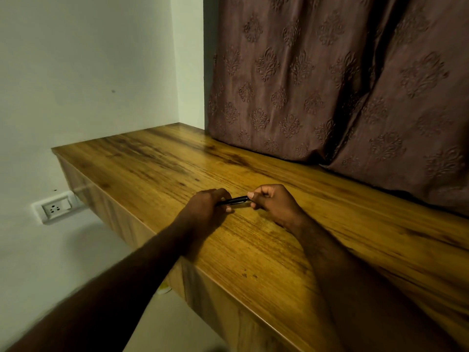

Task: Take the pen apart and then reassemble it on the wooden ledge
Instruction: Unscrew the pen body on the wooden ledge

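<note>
One dark pen (233, 200) is held just above the wooden ledge (157, 158), near the ledge's near edge and a little left of the middle of the view, and it looks to be in one piece: no cap, barrel half, refill or spring lies loose anywhere on the wood. The left hand (206, 207) is closed around the pen's left end, with its fingers wrapped over the barrel and its thumb tip showing underneath. The right hand (272, 203) pinches the right end between thumb and curled fingers, its heel resting on the ledge. With both hands gripping opposite ends of a whole pen, my reading is that either the taking apart is only beginning or the reassembly is just being finished; the view cannot settle which, and whether the ends are being twisted or pulled is too small to tell. By count: one pen, two hands, no separate pen parts in sight. Elsewhere, one patterned brown curtain (330, 80) hangs in folds onto the far right of the ledge, and one white wall socket (57, 207) sits on the wall to the left, below the ledge.
</note>
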Tool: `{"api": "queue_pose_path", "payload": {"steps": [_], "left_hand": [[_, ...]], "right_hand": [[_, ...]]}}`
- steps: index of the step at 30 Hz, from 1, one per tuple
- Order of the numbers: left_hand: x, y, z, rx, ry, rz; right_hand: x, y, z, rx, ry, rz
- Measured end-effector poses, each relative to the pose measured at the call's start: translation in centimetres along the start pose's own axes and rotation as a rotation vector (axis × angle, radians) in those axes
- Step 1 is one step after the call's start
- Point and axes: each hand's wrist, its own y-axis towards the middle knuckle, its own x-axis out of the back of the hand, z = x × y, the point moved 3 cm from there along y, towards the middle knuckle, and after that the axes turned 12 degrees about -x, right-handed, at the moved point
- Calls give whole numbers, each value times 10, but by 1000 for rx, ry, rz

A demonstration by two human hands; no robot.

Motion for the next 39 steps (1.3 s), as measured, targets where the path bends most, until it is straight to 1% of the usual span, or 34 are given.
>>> {"api": "queue_pose_path", "payload": {"steps": [3, 5, 11, 14, 17, 21, 25, 28, 39], "left_hand": [[2, 0, -3, -80, 18, -37], [2, 0, -4, -99, 24, -47], [4, -1, -2, -76, 43, -71], [4, 0, -3, -69, 74, -51], [4, 1, -2, -86, 103, -29], [4, 1, -1, -93, 118, -8], [4, 1, -2, -83, 126, -1], [6, 0, -5, -91, 131, -12], [6, 0, -5, -76, 126, -18]], "right_hand": [[1, 0, 2, 0, 7, -22], [2, -2, 3, 7, 18, -39], [17, -4, 0, -41, 212, -96], [17, -5, 1, -31, 209, -107], [16, -6, 3, 0, 90, -157], [19, -6, 1, 60, -276, -250], [20, -10, 1, 111, -429, -273], [19, -11, -1, 121, -490, -285], [15, -9, -1, 88, -523, -239]]}}
